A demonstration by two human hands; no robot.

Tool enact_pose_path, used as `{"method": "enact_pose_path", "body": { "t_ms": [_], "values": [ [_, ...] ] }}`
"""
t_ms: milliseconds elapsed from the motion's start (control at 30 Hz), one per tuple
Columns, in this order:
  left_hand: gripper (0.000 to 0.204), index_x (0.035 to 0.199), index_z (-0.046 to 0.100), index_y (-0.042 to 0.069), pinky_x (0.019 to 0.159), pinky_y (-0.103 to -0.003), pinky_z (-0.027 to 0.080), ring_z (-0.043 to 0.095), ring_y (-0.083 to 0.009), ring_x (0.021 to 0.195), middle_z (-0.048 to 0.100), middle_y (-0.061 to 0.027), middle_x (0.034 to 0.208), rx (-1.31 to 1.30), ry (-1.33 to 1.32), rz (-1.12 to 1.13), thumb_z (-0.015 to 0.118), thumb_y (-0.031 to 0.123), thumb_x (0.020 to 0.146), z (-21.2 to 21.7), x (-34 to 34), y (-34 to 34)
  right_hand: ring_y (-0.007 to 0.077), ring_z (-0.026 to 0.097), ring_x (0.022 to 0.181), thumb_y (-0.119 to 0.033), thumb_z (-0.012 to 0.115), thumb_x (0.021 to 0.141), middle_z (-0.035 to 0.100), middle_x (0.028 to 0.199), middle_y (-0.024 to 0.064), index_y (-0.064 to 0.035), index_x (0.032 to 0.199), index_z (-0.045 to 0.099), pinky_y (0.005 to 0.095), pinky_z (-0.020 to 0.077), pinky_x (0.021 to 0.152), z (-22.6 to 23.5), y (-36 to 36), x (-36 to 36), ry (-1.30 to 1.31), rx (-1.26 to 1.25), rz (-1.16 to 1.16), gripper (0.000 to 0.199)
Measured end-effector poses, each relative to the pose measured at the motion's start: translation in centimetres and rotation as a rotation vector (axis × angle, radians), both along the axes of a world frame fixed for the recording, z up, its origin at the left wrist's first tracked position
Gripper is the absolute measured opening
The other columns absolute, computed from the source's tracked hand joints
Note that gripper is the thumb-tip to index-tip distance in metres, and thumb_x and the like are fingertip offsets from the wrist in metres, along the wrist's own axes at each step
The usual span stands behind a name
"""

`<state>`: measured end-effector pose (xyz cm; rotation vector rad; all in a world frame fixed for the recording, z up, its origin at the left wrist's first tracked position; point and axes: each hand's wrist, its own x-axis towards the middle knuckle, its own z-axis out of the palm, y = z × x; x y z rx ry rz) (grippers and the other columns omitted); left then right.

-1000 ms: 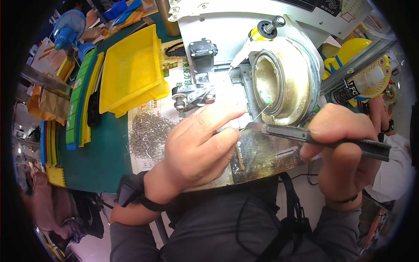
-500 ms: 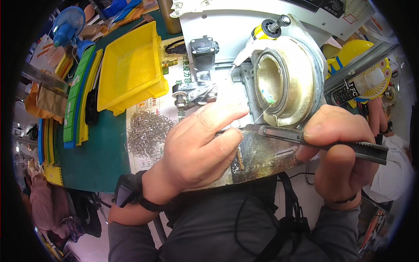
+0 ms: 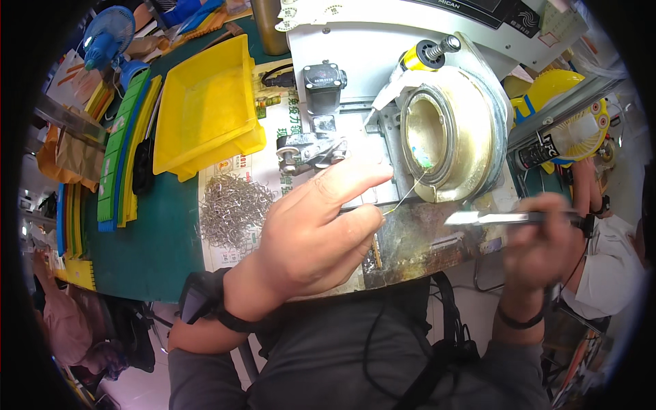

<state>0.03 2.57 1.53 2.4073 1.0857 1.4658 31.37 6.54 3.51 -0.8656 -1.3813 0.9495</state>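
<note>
My left hand (image 3: 311,239) is closed over the bench, its thumb and fingers pinching the end of a thin wire (image 3: 410,195). That wire runs slantwise up to the lower rim of a round brass-coloured bowl (image 3: 468,147) on a machine. To the right, clear of the wire, my right hand (image 3: 543,249) is closed around a utility knife (image 3: 502,219). Motion blurs the hand and knife; the bright blade end points left. A stained dark plate (image 3: 410,253) lies below both hands.
A tangled pile of small metal hooks (image 3: 236,208) lies on paper left of my hand. Beyond it stands a yellow bin (image 3: 205,102). A metal roller bracket (image 3: 307,150), a black motor block (image 3: 322,85) and a yellow-collared nozzle (image 3: 422,56) stand at the machine.
My right hand has drawn the utility knife back from beside my left fingertips, to the right and slightly down. The left hand keeps its pinch on the wire.
</note>
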Motion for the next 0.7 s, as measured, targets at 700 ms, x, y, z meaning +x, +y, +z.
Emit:
{"method": "enact_pose_path", "body": {
  "t_ms": [700],
  "values": [
    [0.014,0.09,0.069,0.0,0.066,-0.031,0.051,0.067,-0.0239,0.073,0.069,-0.0125,0.085,-0.117,0.133,0.047,0.071,-0.009,0.081,5.2,4.0,-3.8,0.023,0.063,0.068,-0.016,0.073,0.087,0.067,0.076,0.0084,-0.0022,0.083,0.067,0.0352,0.0479,0.065,7.2,6.6,2.8,-0.708,0.349,0.37,0.016]
  ]
}}
